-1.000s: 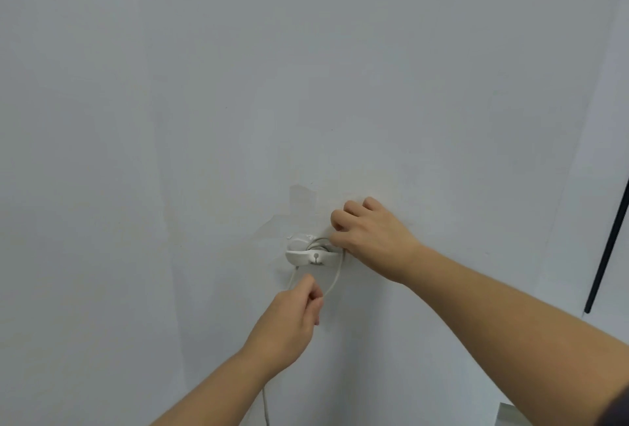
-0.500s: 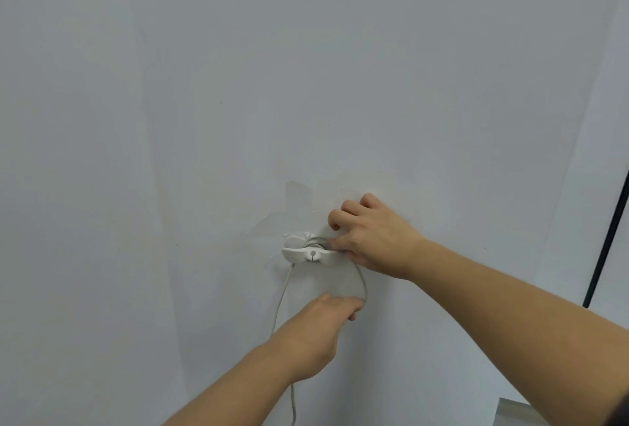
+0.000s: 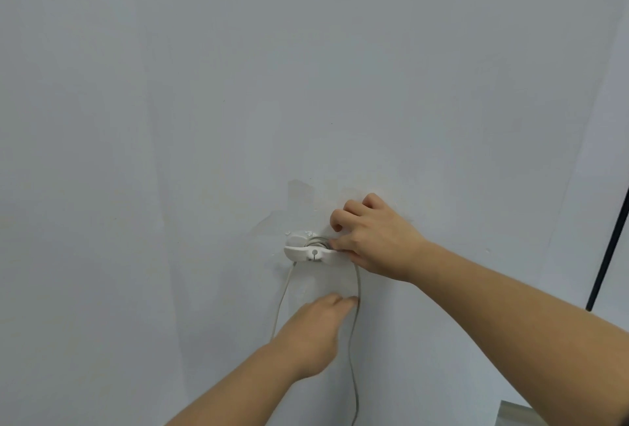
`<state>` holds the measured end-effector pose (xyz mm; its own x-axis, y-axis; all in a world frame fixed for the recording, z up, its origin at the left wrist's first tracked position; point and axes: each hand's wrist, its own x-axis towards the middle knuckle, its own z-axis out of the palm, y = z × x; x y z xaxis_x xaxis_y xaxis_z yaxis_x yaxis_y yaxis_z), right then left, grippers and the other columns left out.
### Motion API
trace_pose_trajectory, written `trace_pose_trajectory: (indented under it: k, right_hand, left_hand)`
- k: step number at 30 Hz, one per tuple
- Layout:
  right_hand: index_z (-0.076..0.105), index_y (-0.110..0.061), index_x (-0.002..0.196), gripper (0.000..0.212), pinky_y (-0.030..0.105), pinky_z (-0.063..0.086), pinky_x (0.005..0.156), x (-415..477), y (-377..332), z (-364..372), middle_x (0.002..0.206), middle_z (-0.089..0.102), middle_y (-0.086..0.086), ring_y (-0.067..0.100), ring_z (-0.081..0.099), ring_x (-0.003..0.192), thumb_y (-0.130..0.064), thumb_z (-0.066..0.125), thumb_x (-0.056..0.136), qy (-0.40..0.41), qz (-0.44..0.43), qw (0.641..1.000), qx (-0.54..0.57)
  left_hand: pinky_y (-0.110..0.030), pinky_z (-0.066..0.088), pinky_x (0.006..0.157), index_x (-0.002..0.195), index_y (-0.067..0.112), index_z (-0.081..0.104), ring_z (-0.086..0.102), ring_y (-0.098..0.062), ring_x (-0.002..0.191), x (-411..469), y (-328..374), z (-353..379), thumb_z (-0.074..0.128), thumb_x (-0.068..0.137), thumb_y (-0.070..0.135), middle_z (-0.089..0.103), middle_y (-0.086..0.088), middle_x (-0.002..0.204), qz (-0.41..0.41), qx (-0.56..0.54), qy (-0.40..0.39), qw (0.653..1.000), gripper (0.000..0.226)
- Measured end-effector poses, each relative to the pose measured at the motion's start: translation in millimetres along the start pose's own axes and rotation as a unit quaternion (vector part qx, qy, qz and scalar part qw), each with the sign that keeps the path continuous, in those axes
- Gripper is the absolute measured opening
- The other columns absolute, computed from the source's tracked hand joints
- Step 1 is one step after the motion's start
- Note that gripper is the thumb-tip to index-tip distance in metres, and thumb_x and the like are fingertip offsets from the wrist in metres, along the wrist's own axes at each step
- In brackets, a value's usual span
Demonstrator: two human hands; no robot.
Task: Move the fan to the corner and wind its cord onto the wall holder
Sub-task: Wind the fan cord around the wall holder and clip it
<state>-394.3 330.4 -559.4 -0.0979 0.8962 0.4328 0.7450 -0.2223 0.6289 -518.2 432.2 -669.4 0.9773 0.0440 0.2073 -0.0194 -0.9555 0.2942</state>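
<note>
A small white wall holder (image 3: 308, 253) is stuck to the white wall, with a few turns of pale cord wound behind its front plate. My right hand (image 3: 372, 238) pinches the cord against the holder's right end. Two strands of the cord (image 3: 354, 340) hang down from the holder, one on each side. Below the holder is my left hand (image 3: 315, 330), blurred, its fingertips touching the right strand. The fan is out of view.
The wall meets a second wall at a corner line (image 3: 163, 255) on the left. A thin black pole (image 3: 609, 255) runs down the right edge. A grey ledge (image 3: 514, 413) shows at the bottom right.
My left hand has dropped lower and swung right, drawing the cord into a longer loop under the holder. My right hand has stayed at the holder's right end.
</note>
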Motion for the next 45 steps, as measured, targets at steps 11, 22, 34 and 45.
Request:
trace_pose_trajectory:
  k: [11,22,34,45]
  right_hand:
    - [0.072,-0.035,0.088,0.023,0.034,0.032,0.074,1,-1,3,0.093,0.057,-0.006,0.02,0.053,0.085,-0.017,0.069,0.076,0.007,0.004,1.0,-0.003]
    - [0.071,-0.036,0.085,0.031,0.034,0.031,0.073,2,-3,5,0.089,0.055,-0.005,0.02,0.051,0.082,-0.008,0.07,0.072,0.016,0.024,1.0,-0.004]
    - [0.069,-0.032,0.07,0.018,0.034,0.029,0.069,5,-6,7,0.08,0.053,-0.006,0.02,0.049,0.074,-0.034,0.06,0.086,0.045,0.049,0.998,0.023]
    - [0.067,-0.031,0.094,0.028,0.034,0.032,0.071,9,-14,-2,0.084,0.057,-0.006,0.021,0.05,0.079,-0.014,0.065,0.072,-0.038,0.091,0.995,0.03]
  left_hand:
    - [-0.02,0.043,0.091,0.136,0.016,0.047,0.058,-0.01,0.108,13,9,8,0.037,0.099,0.007,0.063,0.006,0.108,-0.117,-0.371,0.014,0.921,0.039]
    - [-0.028,0.053,0.057,0.08,0.008,0.058,0.062,-0.022,0.056,15,11,-4,0.037,0.098,0.009,0.062,-0.009,0.068,-0.224,-0.429,0.018,0.875,0.028]
    - [-0.023,0.045,0.044,0.072,0.01,0.058,0.054,-0.019,0.042,16,-10,-2,0.04,0.09,0.008,0.06,-0.01,0.062,-0.285,-0.314,0.061,0.904,0.026]
    - [-0.029,0.047,0.067,0.072,0.021,0.059,0.061,-0.025,0.078,-6,-37,-15,0.042,0.09,0.025,0.066,-0.002,0.086,-0.269,-0.064,0.05,0.96,0.025]
